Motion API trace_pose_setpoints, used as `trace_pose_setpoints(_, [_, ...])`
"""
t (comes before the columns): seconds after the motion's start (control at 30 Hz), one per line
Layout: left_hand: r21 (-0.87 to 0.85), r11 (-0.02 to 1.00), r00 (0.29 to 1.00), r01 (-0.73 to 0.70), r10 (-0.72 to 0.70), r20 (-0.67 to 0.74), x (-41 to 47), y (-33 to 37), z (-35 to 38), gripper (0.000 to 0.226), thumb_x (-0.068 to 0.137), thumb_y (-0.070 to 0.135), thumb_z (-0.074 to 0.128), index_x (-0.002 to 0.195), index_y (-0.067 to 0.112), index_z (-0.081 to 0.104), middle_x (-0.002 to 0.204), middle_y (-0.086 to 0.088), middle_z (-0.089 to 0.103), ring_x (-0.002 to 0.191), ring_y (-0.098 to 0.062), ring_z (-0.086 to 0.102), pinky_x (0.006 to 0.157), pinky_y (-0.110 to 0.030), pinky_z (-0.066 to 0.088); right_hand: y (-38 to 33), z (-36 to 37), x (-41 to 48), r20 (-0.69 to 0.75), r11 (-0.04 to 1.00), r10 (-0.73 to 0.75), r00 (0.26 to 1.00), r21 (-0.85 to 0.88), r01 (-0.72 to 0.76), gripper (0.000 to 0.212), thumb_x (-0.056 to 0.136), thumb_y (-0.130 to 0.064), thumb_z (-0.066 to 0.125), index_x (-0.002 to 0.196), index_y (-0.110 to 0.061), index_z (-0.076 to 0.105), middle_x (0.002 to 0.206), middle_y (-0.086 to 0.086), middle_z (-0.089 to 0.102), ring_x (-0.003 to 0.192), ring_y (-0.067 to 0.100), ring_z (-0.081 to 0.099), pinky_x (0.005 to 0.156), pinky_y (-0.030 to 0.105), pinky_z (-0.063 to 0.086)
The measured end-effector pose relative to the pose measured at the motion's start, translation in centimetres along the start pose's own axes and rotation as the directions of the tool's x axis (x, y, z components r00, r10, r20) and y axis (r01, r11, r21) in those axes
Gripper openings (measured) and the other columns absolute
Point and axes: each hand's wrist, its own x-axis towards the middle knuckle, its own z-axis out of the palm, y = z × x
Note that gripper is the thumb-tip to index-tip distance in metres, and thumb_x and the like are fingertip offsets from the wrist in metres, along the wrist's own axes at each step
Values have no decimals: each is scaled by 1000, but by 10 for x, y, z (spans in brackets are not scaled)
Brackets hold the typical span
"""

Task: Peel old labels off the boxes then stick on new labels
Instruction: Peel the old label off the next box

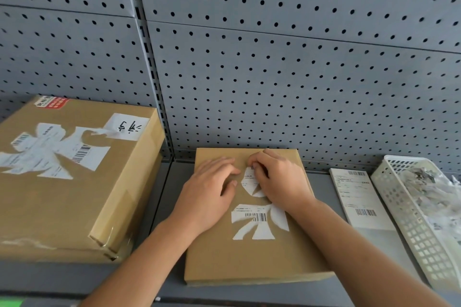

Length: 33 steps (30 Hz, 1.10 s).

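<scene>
**A:** Hands?

**B:** Left hand (212,182) is flat on the box (224,262), fingers straight, pressing down. Right hand (282,182) is just beside it, fingers curled, pinching the top edge of the old label (249,182). Both are on the box's far half and almost touching.

**A:** Label state?

**B:** Torn into strips. One scrap is at the right fingertips, and a barcode chunk (259,218) sits nearer the box's front edge. Bare cardboard shows between them.

**A:** Failure modes?

**B:** 1) The paper shears again. The remaining pieces are narrow and pointed, so a steep pull likely leaves more slivers.
2) Nails dig into the cardboard skin. A rough patch means the new label won't seat well.
3) The left hand eases off and the box slides on the shelf (159,207) mid-pull.
4) The old barcode stays partly exposed, which risks a wrong scan.

**A:** Surroundings?

**B:** New labels (359,197) lie right of the box, with the basket (411,219) of scraps (429,187) beyond them. A flicked scrap could land sticky-side down on the top label. The big box (119,194) is left of the box, and its own label (50,152) is also ragged and not yet cleared.
</scene>
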Motion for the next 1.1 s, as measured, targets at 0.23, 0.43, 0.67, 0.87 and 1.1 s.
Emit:
trace_pose_setpoints(0.23, [-3,1000,1000,-3,3,-13,0,0,-1,25,100,30,55,124,31,63,147,21,49,143,0,32,112,-18,25,3,-3,0,-5,996,20,1000,83,-19,17,97,-20,51,95,-31,63,92,-20,58,65,2,50,55,24,39])
trace_pose_setpoints(0.43, [-15,1000,1000,0,0,-7,-1,1,-1,24,100,31,54,123,32,62,146,23,48,143,1,31,111,-21,30,2,-5,-1,7,997,32,999,74,-32,16,93,-19,51,87,-32,59,92,-19,58,67,7,53,54,25,38])
trace_pose_setpoints(0.67, [-16,1000,1000,1,-1,-9,0,1,-1,24,100,30,55,123,31,63,146,21,50,143,0,33,112,-22,28,5,-3,-1,27,998,-48,998,49,47,4,93,-29,62,95,-32,65,91,-18,53,67,5,57,55,33,51])
trace_pose_setpoints(0.87, [-5,1000,1000,-1,1,-8,0,1,-1,24,100,31,54,123,31,63,146,22,49,143,0,33,110,-22,30,7,-4,1,14,998,-26,1000,52,26,4,98,-27,56,99,-27,60,100,-16,53,73,9,58,60,35,50])
trace_pose_setpoints(1.1, [-1,1000,1000,5,-5,-6,0,1,0,22,99,31,54,119,29,63,145,22,50,142,0,33,108,-22,31,1,0,4,66,999,-19,998,-47,22,6,99,-31,57,98,-28,62,100,-11,52,68,12,54,52,34,45])
